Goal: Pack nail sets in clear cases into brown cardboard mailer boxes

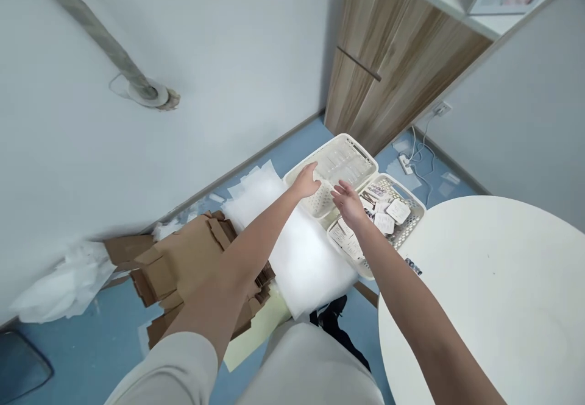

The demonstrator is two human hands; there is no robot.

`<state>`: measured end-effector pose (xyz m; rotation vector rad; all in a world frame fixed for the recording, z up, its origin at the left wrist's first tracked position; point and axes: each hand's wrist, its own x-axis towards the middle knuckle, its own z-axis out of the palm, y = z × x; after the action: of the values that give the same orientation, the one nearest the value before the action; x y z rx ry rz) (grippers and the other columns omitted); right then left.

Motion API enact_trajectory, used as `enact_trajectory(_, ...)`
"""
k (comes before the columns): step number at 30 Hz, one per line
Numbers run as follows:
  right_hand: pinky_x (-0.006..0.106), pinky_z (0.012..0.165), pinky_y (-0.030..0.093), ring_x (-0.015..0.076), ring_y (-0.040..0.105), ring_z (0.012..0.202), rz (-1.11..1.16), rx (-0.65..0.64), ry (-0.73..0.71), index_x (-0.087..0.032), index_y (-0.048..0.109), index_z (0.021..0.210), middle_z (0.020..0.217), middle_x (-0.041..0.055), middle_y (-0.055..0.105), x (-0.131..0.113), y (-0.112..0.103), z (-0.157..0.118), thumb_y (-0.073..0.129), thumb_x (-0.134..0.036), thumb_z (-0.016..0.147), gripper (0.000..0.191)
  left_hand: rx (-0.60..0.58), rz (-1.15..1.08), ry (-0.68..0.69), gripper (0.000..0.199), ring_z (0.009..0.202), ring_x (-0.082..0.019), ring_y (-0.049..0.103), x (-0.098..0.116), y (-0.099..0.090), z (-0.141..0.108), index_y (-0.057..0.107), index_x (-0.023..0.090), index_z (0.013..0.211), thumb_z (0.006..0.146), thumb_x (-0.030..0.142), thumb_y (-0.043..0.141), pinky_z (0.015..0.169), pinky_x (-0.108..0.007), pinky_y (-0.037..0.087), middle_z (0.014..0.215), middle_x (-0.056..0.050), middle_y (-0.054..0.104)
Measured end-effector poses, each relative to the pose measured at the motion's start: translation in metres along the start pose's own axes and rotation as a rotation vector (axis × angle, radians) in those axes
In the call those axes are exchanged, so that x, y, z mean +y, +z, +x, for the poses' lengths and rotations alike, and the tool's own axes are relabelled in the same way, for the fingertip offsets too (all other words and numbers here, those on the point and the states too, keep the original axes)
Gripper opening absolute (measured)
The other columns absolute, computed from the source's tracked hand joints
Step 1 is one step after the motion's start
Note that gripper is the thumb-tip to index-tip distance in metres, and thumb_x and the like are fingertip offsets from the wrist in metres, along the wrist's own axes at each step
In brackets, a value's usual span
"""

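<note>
Both arms reach forward and down toward two white plastic baskets. My left hand (pixel 306 181) is over the near left part of the farther basket (pixel 298 172), which has clear plastic packs (pixel 345 160) in it. Its fingers are apart and hold nothing. My right hand (pixel 348 203) is above the edge between the two baskets, fingers spread, with nothing in it. The nearer basket (pixel 415 211), with perforated walls, holds white cards (pixel 398 211) and small packaged items. Whether either hand touches a basket I cannot tell.
White foam sheeting (pixel 304 265) lies before the baskets, beside flattened cardboard boxes (pixel 187 253). A round white table (pixel 493 295) stands at right, with a small patterned item (pixel 414 266) at its edge. Behind are a wooden cabinet (pixel 397 58) and a power strip (pixel 404 164) with cables.
</note>
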<state>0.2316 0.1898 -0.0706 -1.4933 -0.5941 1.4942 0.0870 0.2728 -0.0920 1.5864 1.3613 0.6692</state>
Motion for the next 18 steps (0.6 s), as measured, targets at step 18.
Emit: enact_trajectory(18,0.031,0.076,0.045,0.0121,0.055,0.077,-0.038,-0.037,0.082,-0.023,0.044,0.114,0.094,0.0018,0.057,0.011,0.04,0.038,0.06,-0.02,0.061,0.056,0.163,-0.139,-0.148,0.034,0.093,-0.018,0.057,-0.024,0.017,0.016,0.05,0.019,0.096,0.064,0.008,0.057,0.085,-0.034,0.042,0.1,-0.004,0.055)
